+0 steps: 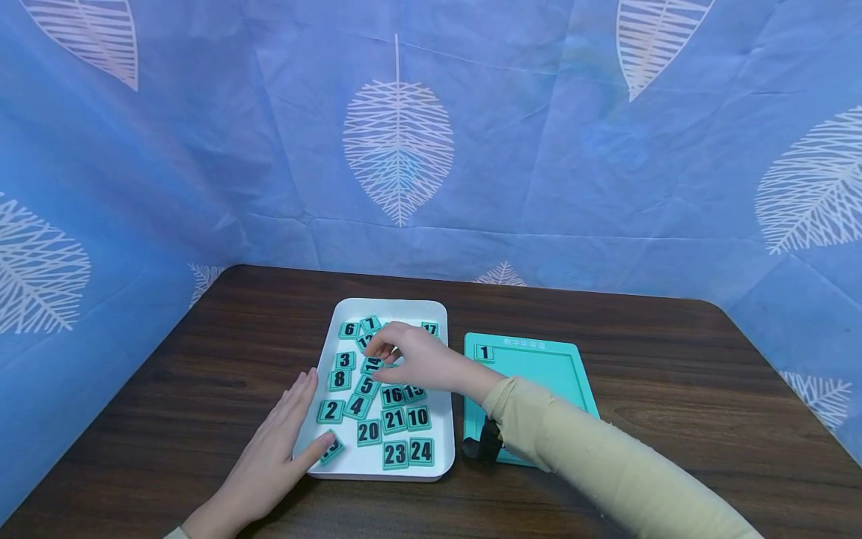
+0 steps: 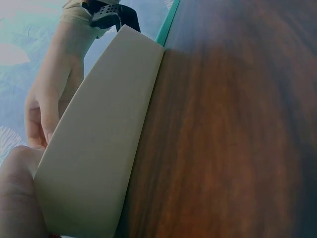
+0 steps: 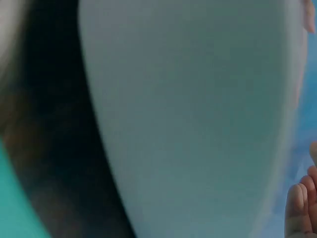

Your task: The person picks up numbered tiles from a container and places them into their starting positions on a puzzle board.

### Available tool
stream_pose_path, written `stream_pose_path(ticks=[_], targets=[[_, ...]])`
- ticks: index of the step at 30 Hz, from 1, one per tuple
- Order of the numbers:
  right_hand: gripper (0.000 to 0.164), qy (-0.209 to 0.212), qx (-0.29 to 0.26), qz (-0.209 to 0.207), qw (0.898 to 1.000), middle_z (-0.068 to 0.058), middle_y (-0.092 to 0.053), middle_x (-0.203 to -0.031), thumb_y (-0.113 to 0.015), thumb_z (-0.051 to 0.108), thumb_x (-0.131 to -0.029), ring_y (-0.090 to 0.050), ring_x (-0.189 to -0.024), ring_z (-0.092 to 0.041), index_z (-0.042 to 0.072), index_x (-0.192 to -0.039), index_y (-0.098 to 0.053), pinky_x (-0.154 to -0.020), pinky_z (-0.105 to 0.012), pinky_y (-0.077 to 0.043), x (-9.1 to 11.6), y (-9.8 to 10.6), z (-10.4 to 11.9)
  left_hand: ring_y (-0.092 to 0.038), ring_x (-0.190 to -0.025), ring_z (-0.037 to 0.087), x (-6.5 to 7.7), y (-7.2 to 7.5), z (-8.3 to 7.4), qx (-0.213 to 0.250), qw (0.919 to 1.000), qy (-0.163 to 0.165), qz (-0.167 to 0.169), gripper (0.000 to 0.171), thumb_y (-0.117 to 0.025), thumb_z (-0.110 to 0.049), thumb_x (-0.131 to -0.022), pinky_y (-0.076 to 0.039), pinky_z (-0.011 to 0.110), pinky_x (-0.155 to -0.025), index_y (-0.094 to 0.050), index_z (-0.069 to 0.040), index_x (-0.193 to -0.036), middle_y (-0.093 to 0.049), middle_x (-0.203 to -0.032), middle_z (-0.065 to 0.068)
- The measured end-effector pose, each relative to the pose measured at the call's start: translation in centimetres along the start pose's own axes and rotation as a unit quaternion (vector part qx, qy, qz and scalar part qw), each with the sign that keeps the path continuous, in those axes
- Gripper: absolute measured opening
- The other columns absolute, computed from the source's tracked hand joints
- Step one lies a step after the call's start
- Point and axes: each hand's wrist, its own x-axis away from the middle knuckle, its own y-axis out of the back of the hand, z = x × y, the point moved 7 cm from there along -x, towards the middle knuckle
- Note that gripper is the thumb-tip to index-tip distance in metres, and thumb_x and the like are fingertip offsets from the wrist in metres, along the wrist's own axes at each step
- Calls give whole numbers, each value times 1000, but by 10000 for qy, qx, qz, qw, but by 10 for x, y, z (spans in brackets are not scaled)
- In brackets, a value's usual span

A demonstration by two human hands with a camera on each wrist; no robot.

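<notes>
A white tray (image 1: 441,419) holds several loose teal number tiles, among them tile 5 (image 1: 367,386) and tile 3 (image 1: 345,360). My right hand (image 1: 420,355) reaches over the tray from the right. Its fingers bend down above tile 14 (image 1: 370,365), with thumb and index apart and that tile showing in the gap. At the tray's left side, my left hand (image 1: 269,442) lies along the rim with straight fingers. Its thumb reaches inside and partly covers a tile (image 1: 332,449) in the near left corner. The left wrist view shows the tray's outer wall (image 2: 104,134) close up.
Right of the tray lies a teal framed board (image 1: 539,374), with tile 1 (image 1: 484,352) in its far left corner. My right forearm and sleeve (image 1: 592,457) cross over the board. A dark wooden table (image 1: 673,374) carries everything, with a blue leaf-patterned cloth (image 1: 539,150) behind.
</notes>
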Motion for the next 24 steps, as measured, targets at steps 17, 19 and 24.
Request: stream_pose_path(ticks=[17,19,24], targets=[[32,259,-160,556,9980,-4,-60,-109,-73,12,-86,-57,-91,-9,5,-115,-64,-81,-15,-47,-8,-45,8,-14,-144,29,1,2,0,99,9997,-204,-104,81,-54,-51,-93,-20,60,-108,-16,-15,-154,-17,-158,6],[32,310,7,560,9979,-2,-60,-108,-73,13,-85,-56,-90,-7,6,-115,-64,-80,-14,-47,-9,-50,8,-14,-144,30,1,2,0,102,9997,-208,-100,81,-54,-51,-93,-20,61,-107,-16,-15,-154,-18,-158,6],[35,353,455,609,9965,5,-59,-109,-74,18,-86,-53,-90,-2,10,-119,-65,-80,-11,-44,-12,-62,7,-15,-143,30,0,1,0,110,9997,-210,-75,81,-55,-52,-93,-20,63,-106,-16,-16,-154,-18,-158,5]])
